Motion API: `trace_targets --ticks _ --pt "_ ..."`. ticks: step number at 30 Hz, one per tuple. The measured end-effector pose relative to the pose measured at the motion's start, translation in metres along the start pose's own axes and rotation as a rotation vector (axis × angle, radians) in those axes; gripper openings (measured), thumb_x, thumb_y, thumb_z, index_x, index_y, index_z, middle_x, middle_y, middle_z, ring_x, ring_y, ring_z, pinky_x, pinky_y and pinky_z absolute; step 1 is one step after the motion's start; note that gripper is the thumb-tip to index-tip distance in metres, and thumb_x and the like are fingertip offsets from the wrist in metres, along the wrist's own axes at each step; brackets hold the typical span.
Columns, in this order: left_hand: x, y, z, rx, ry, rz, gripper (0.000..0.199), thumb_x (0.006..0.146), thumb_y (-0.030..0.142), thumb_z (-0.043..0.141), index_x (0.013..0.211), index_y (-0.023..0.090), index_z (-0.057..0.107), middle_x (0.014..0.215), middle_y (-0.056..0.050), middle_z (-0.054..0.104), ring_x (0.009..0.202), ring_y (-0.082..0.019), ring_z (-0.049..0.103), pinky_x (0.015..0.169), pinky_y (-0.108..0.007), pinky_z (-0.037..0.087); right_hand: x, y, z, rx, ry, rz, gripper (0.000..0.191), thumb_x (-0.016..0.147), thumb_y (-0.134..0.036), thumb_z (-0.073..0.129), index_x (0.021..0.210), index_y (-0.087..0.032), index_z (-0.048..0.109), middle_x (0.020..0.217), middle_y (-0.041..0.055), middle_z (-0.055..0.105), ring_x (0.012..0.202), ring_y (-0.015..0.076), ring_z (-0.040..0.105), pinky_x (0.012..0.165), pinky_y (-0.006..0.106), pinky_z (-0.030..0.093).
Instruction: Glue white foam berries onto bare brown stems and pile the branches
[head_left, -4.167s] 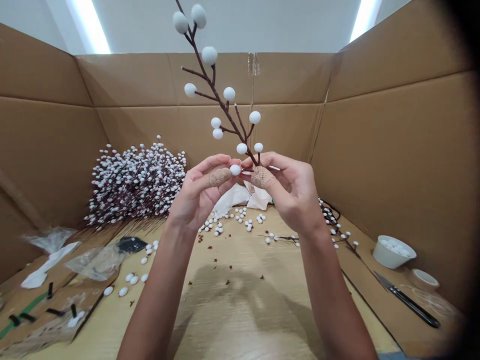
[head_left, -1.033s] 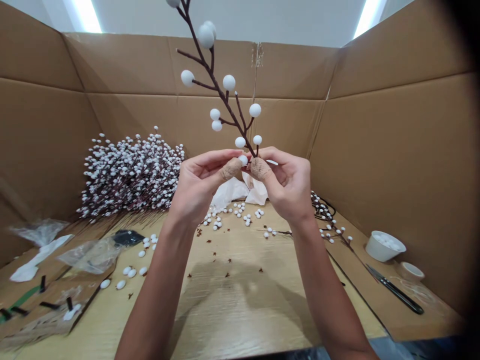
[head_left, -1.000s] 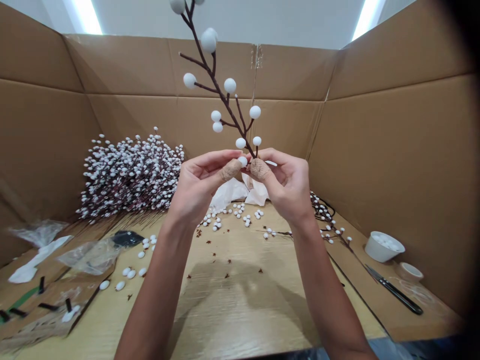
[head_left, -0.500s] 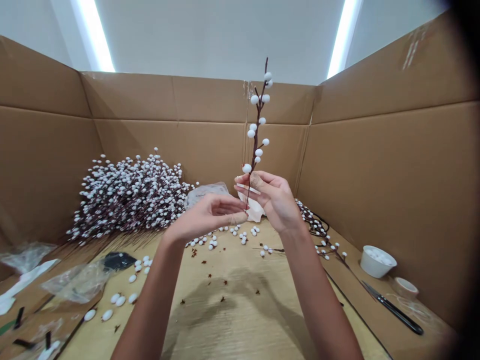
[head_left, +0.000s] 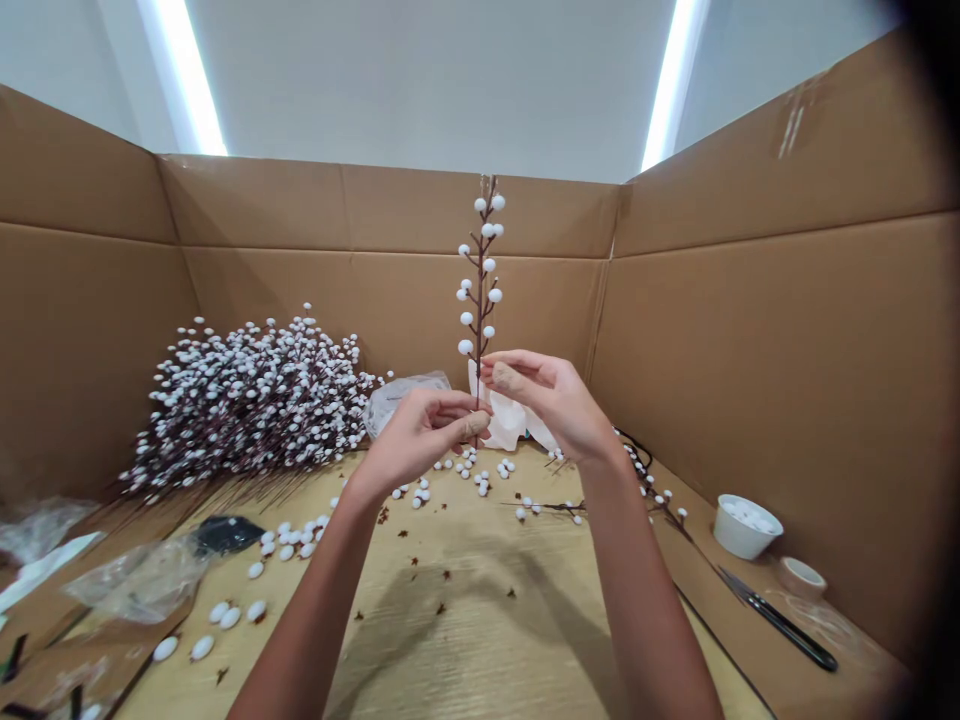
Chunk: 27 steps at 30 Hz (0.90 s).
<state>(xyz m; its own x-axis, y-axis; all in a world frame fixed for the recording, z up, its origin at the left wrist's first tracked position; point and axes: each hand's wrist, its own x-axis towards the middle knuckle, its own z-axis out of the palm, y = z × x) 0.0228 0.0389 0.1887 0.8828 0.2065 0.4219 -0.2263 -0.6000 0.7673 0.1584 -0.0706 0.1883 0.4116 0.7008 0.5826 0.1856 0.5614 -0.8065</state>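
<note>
My left hand (head_left: 431, 430) pinches the thin lower stem of an artificial berry branch (head_left: 480, 290) between thumb and fingers. The branch stands upright, dark brown, with white berries on short side twigs. Just right of the stem, below the lowest berries, is my right hand (head_left: 555, 400). Its thumb and fingertips are drawn together close to the branch; whatever may lie between them is too small to make out. Beneath the hands, loose white berries (head_left: 482, 482) and small brown star-shaped bits (head_left: 441, 607) lie scattered on the table (head_left: 450, 670).
A heap of finished berry branches (head_left: 262, 400) fills the back left. At right are a white tub of berries (head_left: 746, 528), a tape roll (head_left: 802, 577) and a black-handled cutting tool (head_left: 787, 630). Plastic bags (head_left: 142, 580) lie left. Cardboard walls (head_left: 787, 350) enclose the table.
The branch has moved left and down, turned, and become straighter. My right hand's fingertips have shifted from the stem to just beside it, while my left hand keeps its pinch lower down.
</note>
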Motion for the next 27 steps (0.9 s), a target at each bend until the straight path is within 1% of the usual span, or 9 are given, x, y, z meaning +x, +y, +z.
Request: trace_targets --ticks 3,5,8,11,15,19,21,24,27 --pt "0.004 -0.007 0.003 -0.062 -0.061 0.006 0.021 0.082 0.03 0.062 0.083 0.011 0.07 0.072 -0.005 0.068 0.064 -0.009 0.059 0.059 -0.018 0.045 0.002 -0.001 -0.014 0.075 0.008 0.026 0.027 0.075 -0.039 0.068 0.094 -0.021 0.07 0.095 0.0042 0.07 0.094 0.0145 0.063 0.096 0.033 0.046" --pt "0.008 -0.011 0.008 -0.115 -0.104 -0.004 0.02 0.08 0.03 0.063 0.085 0.012 0.07 0.074 -0.005 0.069 0.066 -0.01 0.06 0.061 -0.019 0.046 0.004 0.001 -0.018 0.146 0.003 0.024 0.027 0.077 -0.042 0.066 0.095 -0.022 0.069 0.098 0.0041 0.069 0.096 0.0153 0.063 0.098 0.036 0.045" --pt "0.011 -0.017 0.019 -0.159 -0.16 -0.011 0.019 0.08 0.029 0.063 0.085 0.012 0.069 0.076 -0.006 0.07 0.068 -0.011 0.062 0.063 -0.019 0.047 0.006 0.002 -0.013 0.245 -0.004 0.006 0.025 0.078 -0.04 0.065 0.095 -0.023 0.068 0.099 0.0039 0.069 0.097 0.0166 0.063 0.096 0.037 0.047" --pt "0.014 -0.022 0.031 -0.156 -0.195 -0.002 0.018 0.081 0.028 0.062 0.083 0.012 0.069 0.078 -0.007 0.071 0.069 -0.012 0.063 0.065 -0.022 0.048 0.004 0.0 -0.005 0.33 -0.007 -0.014 0.022 0.076 -0.037 0.067 0.092 -0.021 0.069 0.096 0.0043 0.069 0.096 0.0169 0.063 0.092 0.036 0.05" --pt "0.019 -0.028 0.045 -0.168 -0.199 0.01 0.015 0.08 0.023 0.06 0.08 0.012 0.069 0.078 -0.007 0.071 0.072 -0.013 0.064 0.067 -0.022 0.048 0.002 -0.005 0.002 0.398 0.075 -0.039 0.016 0.071 -0.032 0.071 0.083 -0.021 0.069 0.09 0.0015 0.069 0.088 0.0144 0.064 0.085 0.032 0.053" --pt "0.023 -0.032 0.053 -0.166 -0.188 0.04 0.014 0.081 0.021 0.058 0.077 0.012 0.068 0.075 -0.005 0.069 0.07 -0.012 0.062 0.067 -0.022 0.047 0.002 -0.006 0.003 0.453 0.162 -0.047 0.012 0.068 -0.027 0.073 0.076 -0.021 0.067 0.083 -0.0022 0.068 0.077 0.0108 0.064 0.075 0.027 0.056" --pt "0.023 -0.031 0.055 -0.15 -0.187 0.061 0.015 0.081 0.021 0.057 0.074 0.012 0.067 0.072 -0.004 0.068 0.068 -0.011 0.06 0.066 -0.021 0.046 0.003 -0.006 0.003 0.472 0.165 -0.043 0.01 0.068 -0.025 0.073 0.075 -0.021 0.067 0.08 -0.0028 0.068 0.074 0.01 0.064 0.071 0.025 0.056" --pt "0.023 -0.032 0.055 -0.142 -0.177 0.094 0.018 0.082 0.021 0.056 0.071 0.011 0.066 0.071 -0.004 0.066 0.067 -0.011 0.059 0.064 -0.021 0.046 0.003 -0.005 0.005 0.463 0.128 -0.023 0.01 0.068 -0.026 0.073 0.073 -0.019 0.067 0.078 -0.0022 0.068 0.072 0.0088 0.064 0.068 0.022 0.056" --pt "0.023 -0.036 0.056 -0.147 -0.175 0.108 0.017 0.082 0.021 0.056 0.073 0.011 0.066 0.072 -0.005 0.068 0.068 -0.012 0.06 0.065 -0.022 0.047 0.001 -0.005 0.005 0.422 0.103 0.005 0.013 0.067 -0.029 0.074 0.072 -0.019 0.067 0.078 -0.0016 0.068 0.067 0.0078 0.063 0.066 0.021 0.056"
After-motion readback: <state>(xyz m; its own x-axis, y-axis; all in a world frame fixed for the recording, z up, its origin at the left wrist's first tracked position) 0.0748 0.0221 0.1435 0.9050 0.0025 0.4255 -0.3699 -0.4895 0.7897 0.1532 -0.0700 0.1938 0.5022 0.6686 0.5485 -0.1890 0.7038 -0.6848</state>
